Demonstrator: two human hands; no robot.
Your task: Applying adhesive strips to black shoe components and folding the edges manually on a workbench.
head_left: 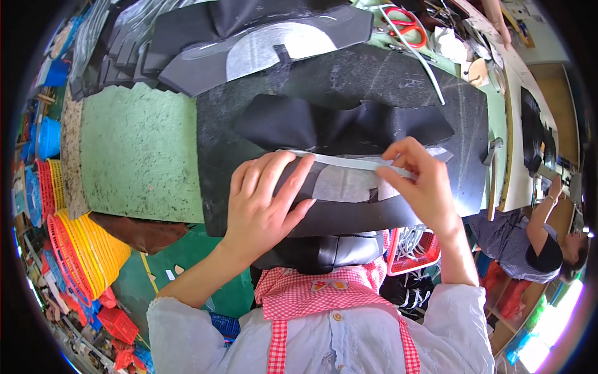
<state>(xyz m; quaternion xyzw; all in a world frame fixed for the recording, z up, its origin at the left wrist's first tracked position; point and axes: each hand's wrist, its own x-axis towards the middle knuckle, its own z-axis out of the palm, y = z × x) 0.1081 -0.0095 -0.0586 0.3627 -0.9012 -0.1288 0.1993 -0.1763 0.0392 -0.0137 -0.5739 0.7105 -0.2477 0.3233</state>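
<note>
A narrow white strip runs along the edge of a black leather piece in front of me. Below the strip, a pale grey-white lining patch shows on the piece. My left hand lies flat with fingers spread, its fingertips pressing on the strip's left end. Farther right, my right hand pinches the strip between thumb and fingers. Part of the strip's right end is hidden behind that hand.
Everything lies on a dark board on a green table. Black pieces are stacked at the back, beside red-handled scissors. A hammer lies at the right edge. Baskets stand left; a person works at right.
</note>
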